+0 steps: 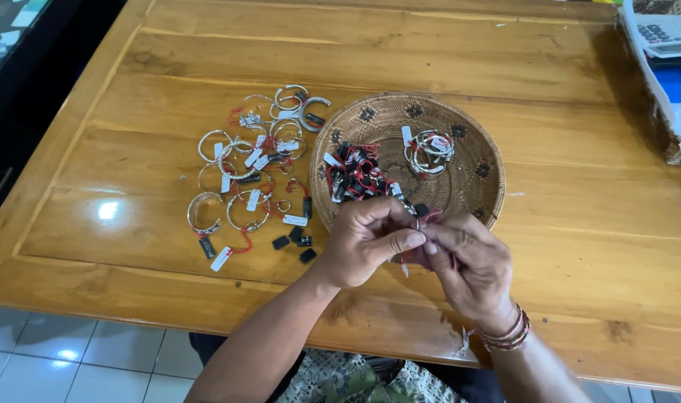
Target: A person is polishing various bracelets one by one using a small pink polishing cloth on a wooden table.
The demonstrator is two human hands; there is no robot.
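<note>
- Both hands meet over the near rim of the woven basket tray [475,142]; the left hand [367,242] and right hand [467,269] each close their grip, thumb on forefinger, on one small item with red string [428,218].
- The item is too hidden to tell its long axis; red strands point up and away.
- In the tray lie tagged rings [355,175] and bangles [428,151].
- Silver bangles [247,164] spread across the wooden worktop [579,246] to the left.
</note>
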